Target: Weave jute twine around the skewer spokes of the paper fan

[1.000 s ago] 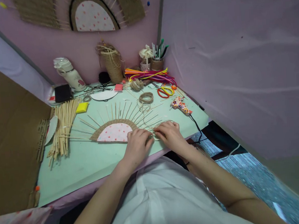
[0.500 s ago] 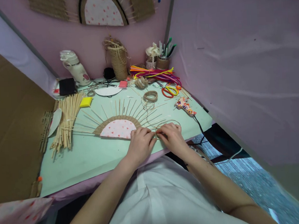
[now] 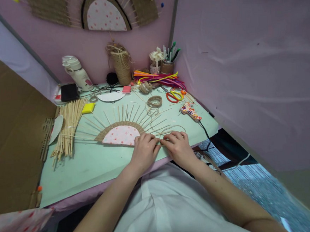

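A half-round craft piece (image 3: 119,134) lies on the mint-green table (image 3: 94,166): pink dotted paper edged with woven jute, thin sticks fanning out from it. My left hand (image 3: 144,151) and my right hand (image 3: 178,147) meet at its right corner. Both have their fingers pinched on a strand of jute twine (image 3: 172,129) that loops away to the right over the sticks. The fingertips almost touch each other.
A bundle of loose sticks (image 3: 68,129) lies at the left beside a cardboard sheet (image 3: 10,140). Farther back are a twine coil (image 3: 154,101), scissors (image 3: 174,95), a patterned glue gun (image 3: 189,110) with its cord, coloured pipe cleaners (image 3: 157,78), a jute-wrapped jar (image 3: 121,65) and a bottle (image 3: 76,72).
Both hands stayed pinched together at the piece's right corner, working the twine with small finger movements. The camera shifted a little; nothing else on the table moved.
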Available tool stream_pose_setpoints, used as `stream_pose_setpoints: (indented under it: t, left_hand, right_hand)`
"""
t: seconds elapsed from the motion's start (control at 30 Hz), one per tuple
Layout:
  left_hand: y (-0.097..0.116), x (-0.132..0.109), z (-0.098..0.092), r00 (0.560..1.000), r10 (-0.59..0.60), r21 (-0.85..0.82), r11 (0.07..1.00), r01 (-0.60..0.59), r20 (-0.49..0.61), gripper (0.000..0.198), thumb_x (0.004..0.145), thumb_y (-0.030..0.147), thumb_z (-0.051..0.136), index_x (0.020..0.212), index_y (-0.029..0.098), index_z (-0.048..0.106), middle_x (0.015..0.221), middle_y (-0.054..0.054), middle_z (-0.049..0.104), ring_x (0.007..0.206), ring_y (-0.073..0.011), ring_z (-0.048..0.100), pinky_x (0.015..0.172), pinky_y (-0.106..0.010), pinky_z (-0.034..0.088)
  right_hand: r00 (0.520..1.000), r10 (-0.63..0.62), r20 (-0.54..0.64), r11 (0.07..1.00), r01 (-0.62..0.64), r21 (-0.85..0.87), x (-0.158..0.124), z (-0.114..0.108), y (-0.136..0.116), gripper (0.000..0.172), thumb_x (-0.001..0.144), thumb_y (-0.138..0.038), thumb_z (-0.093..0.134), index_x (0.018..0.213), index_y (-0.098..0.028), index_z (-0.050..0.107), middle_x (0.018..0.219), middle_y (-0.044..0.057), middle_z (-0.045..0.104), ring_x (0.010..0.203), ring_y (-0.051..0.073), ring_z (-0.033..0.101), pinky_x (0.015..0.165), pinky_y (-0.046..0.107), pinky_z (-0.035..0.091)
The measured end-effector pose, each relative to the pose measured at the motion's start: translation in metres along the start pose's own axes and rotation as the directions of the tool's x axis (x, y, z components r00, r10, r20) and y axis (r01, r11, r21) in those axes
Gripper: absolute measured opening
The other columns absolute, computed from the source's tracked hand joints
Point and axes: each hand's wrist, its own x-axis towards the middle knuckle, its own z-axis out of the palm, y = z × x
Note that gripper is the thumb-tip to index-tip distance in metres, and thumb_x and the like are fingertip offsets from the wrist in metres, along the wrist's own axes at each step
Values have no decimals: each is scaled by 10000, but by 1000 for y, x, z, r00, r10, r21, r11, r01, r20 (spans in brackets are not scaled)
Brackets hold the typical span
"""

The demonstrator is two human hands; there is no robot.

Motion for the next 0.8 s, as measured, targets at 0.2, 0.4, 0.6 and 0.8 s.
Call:
stream_pose_setpoints:
  t: [0.2, 0.4, 0.6, 0.8]
  left_hand:
    - [0, 0, 0, 1000, 5, 4, 1000, -5, -8, 166, 913, 303, 577, 1011, 215, 678, 1008, -65, 662, 1000, -235, 541, 814, -396, 363]
    - [0, -1, 0, 1000, -10, -17, 1000, 10, -3, 174, 916, 286, 574, 1022, 206, 686, 1013, -62, 662, 1009, -229, 537, 828, -395, 367]
    - [-2, -2, -1, 1000, -7, -30, 1000, 7, 5, 192, 906, 308, 597, 1045, 201, 675, 1035, -64, 661, 1031, -228, 538, 845, -390, 369]
    - [-2, -3, -4, 1000, -14, -33, 999, 15, 23, 230, 886, 299, 630, 1091, 198, 650, 1061, -65, 657, 1049, -230, 532, 858, -393, 374]
  right_hand:
    - [988, 62, -141, 992, -45, 122, 5, -17, 20, 336, 908, -130, 453, 1169, -234, 638, 1182, 90, 649, 1124, 227, 531, 960, 398, 330]
    - [846, 458, -274, 880, -474, 9, 32, -28, 116, 408, 872, -231, 475, 1249, -104, 570, 1192, 201, 590, 1127, 320, 521, 967, 431, 372]
    - [771, 637, 6, 756, -622, -204, 59, -21, 158, 517, 884, -419, 540, 1228, -34, 564, 1159, 263, 607, 1088, 357, 561, 915, 410, 404]
    - [779, 626, 24, 765, -608, -210, 65, -18, 148, 426, 919, -350, 497, 1220, -53, 553, 1128, 240, 617, 1037, 325, 595, 851, 363, 428]
